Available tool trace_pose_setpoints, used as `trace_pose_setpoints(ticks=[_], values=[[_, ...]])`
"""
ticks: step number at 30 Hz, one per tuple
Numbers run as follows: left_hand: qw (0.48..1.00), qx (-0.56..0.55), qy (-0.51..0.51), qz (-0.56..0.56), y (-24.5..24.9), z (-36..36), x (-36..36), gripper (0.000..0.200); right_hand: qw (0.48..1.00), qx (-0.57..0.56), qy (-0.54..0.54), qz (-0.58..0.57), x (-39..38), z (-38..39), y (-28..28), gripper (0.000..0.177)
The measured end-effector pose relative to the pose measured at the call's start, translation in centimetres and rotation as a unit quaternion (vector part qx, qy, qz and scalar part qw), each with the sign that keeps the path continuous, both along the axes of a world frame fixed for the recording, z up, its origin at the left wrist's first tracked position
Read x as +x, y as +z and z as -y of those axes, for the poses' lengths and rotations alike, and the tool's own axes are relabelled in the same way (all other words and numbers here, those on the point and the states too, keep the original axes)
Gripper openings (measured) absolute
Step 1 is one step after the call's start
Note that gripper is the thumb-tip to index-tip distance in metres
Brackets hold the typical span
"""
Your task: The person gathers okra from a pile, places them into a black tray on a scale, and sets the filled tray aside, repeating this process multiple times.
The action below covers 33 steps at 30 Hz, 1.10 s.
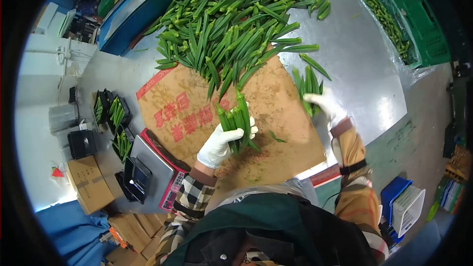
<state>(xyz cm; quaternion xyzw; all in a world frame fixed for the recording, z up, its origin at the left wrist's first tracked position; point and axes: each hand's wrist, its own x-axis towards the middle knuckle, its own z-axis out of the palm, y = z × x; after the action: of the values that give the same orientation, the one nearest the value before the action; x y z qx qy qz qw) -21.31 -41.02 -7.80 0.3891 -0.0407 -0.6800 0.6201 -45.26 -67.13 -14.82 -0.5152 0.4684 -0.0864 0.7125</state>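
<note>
My left hand (217,144), in a white glove, is closed round a bunch of several green okra pods (235,120), held upright over the cardboard sheet (290,133). Off the sheet's right edge, my right hand (326,104), also gloved, has its fingers wrapped on another few okra pods (308,86); the far fingers are hidden. One loose okra pod (315,66) lies just beyond that hand. A large okra heap (231,29) spreads over the far part of the metal table (364,69) and onto the cardboard.
Black trays with okra (117,113) stand at the left, near a scale (155,170) with an okra-free black tray (135,180) beside it. A green crate (419,15) stands at the far right, with a lined box of okra (389,24). Cardboard boxes (91,184) sit lower left.
</note>
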Motion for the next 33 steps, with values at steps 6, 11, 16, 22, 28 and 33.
trace_pose_setpoints(ticks=[6, 11, 16, 22, 28, 33], values=[[0.999, 0.027, -0.022, 0.006, 2.9, -1.9, -2.5, 0.067, 0.927, 0.250, -0.044, 0.277, 0.2, -12.1, 5.0, 0.042], [0.994, -0.002, -0.025, 0.102, 2.5, -4.5, -4.0, 0.073, 0.954, 0.209, 0.042, 0.210, 1.6, -16.7, 4.2, 0.035], [0.991, -0.018, -0.003, 0.129, 3.3, -7.9, -3.5, 0.075, 0.973, 0.126, 0.044, 0.187, 3.0, -20.1, 4.7, 0.036], [0.965, -0.009, 0.003, 0.263, 4.2, -11.9, -2.7, 0.073, 0.976, 0.113, 0.058, 0.174, 5.8, -24.4, 6.5, 0.033], [0.933, 0.041, 0.050, 0.354, 5.1, -18.2, 0.3, 0.069, 0.942, 0.239, 0.085, 0.220, 12.0, -30.9, 7.3, 0.025], [0.927, 0.044, 0.139, 0.346, 9.7, -25.3, 4.6, 0.052, 0.899, 0.309, 0.171, 0.260, 19.3, -37.1, 9.8, 0.032]])
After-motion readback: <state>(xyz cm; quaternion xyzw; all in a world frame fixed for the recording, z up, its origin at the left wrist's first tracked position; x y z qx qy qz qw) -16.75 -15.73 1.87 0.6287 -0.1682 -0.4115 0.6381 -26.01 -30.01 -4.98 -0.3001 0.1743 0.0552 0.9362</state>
